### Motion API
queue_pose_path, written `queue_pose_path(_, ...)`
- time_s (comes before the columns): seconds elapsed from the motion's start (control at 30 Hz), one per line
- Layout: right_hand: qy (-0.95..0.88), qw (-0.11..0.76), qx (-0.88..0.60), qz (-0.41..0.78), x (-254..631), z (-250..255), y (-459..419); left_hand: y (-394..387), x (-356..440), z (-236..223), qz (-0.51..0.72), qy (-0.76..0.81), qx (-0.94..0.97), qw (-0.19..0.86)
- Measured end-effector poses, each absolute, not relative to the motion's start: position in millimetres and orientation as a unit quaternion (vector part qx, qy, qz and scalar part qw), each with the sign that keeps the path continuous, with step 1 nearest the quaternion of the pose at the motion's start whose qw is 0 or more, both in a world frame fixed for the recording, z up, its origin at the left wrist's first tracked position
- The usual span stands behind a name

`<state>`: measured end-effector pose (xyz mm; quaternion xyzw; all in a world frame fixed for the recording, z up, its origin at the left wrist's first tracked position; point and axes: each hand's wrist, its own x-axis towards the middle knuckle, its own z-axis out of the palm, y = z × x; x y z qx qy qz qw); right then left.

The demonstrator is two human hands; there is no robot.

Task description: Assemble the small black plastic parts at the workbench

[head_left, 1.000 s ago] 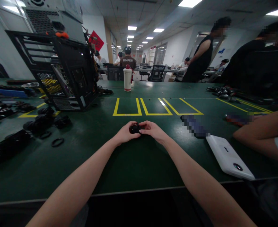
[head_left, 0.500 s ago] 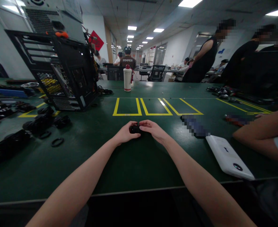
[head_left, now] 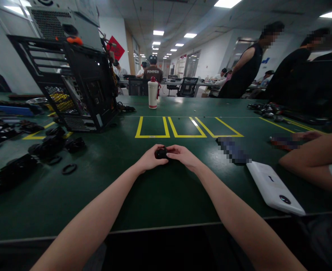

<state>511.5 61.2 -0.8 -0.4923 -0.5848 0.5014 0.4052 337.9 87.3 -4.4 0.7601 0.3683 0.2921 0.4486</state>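
Observation:
Both my hands meet at the middle of the dark green table (head_left: pixel 160 195). Between them sits a small black object (head_left: pixel 160 153), too small to name. My left hand (head_left: pixel 149 160) curls around its left side. From the right, my right hand (head_left: pixel 183 155) pinches it with thumb and fingers pressed together. Both forearms rest on the table and reach in from the near edge.
An open black computer case (head_left: pixel 78 90) stands at the left, with black cable bundles (head_left: pixel 50 145) and a black ring (head_left: pixel 69 168) beside it. A white bottle (head_left: pixel 153 94) stands beyond yellow floor-tape boxes (head_left: pixel 183 128). A white device (head_left: pixel 274 188) lies right, by another person's arm (head_left: pixel 309 158). People stand behind.
My fingers have shifted slightly on the small black object. The standing people at the back right have moved a little. The camera view drifted slightly.

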Motion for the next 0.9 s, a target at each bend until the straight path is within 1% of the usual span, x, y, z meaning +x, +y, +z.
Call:
queue_pose_path(0.13, -0.578, 0.417, -0.479, 0.511, 511.1, 0.7, 60.0, 86.6, 337.8, -3.6, 0.294, 0.372, 0.759, 0.446)
queue_pose_path(0.3, -0.595, 0.421, -0.512, 0.455, 506.5, -1.3, 61.3, 89.0, 338.0, -7.2, 0.302, 0.357, 0.763, 0.447)
queue_pose_path(0.4, -0.593, 0.418, -0.487, 0.486, 507.5, -1.0, 61.6, 89.9, 338.1, -8.1, 0.301, 0.356, 0.766, 0.442)
queue_pose_path(0.47, -0.578, 0.433, -0.47, 0.508, 509.0, -1.1, 62.0, 89.7, 338.1, -7.5, 0.301, 0.358, 0.766, 0.441)
queue_pose_path(0.57, -0.572, 0.444, -0.491, 0.485, 509.6, -2.4, 62.8, 88.3, 337.7, -5.6, 0.298, 0.36, 0.763, 0.446)
queue_pose_path(0.67, -0.591, 0.415, -0.514, 0.462, 509.0, -1.8, 62.2, 87.1, 337.3, -3.9, 0.291, 0.361, 0.764, 0.449)
queue_pose_path(0.73, -0.594, 0.409, -0.495, 0.484, 509.1, 0.5, 60.8, 86.8, 337.6, -3.3, 0.293, 0.362, 0.764, 0.447)
queue_pose_path(0.8, -0.584, 0.421, -0.47, 0.51, 509.4, 2.7, 59.4, 86.5, 338.1, -2.7, 0.296, 0.363, 0.763, 0.445)
queue_pose_path(0.9, -0.575, 0.434, -0.485, 0.495, 509.3, 2.7, 59.2, 85.7, 338.3, -0.9, 0.291, 0.362, 0.763, 0.449)
